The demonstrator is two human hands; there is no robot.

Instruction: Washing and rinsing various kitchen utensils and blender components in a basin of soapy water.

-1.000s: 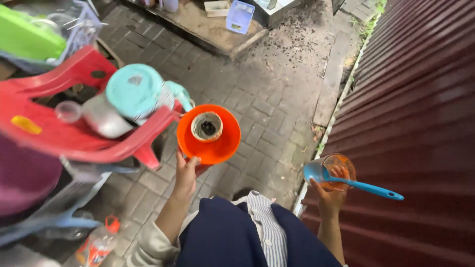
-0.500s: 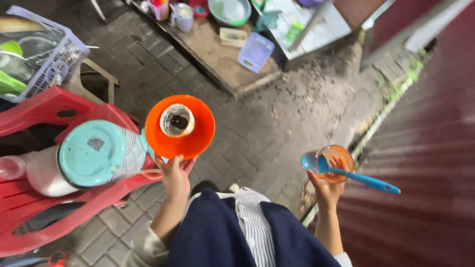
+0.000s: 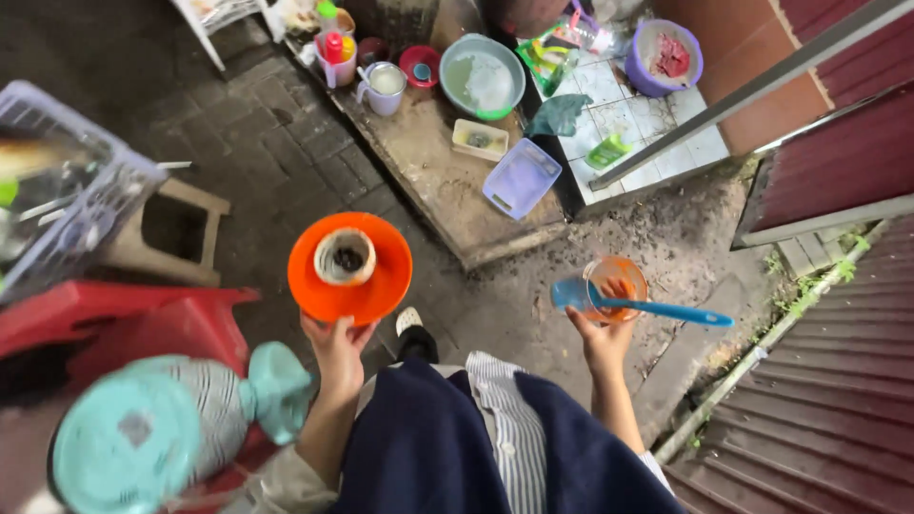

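Orange plastic, the plate (image 3: 350,269), rides level on your left hand (image 3: 336,345), fingers curled under its near rim. A small cup (image 3: 345,256) stands upright at its centre. Your right hand (image 3: 602,335) is closed around a clear glass (image 3: 615,288), with a blue spoon (image 3: 640,306) lying across its mouth. Judged from this, you are in the carrying step. Ahead of both hands sits the concrete slab (image 3: 447,181) with its basin (image 3: 482,76). Keep plate and glass level.
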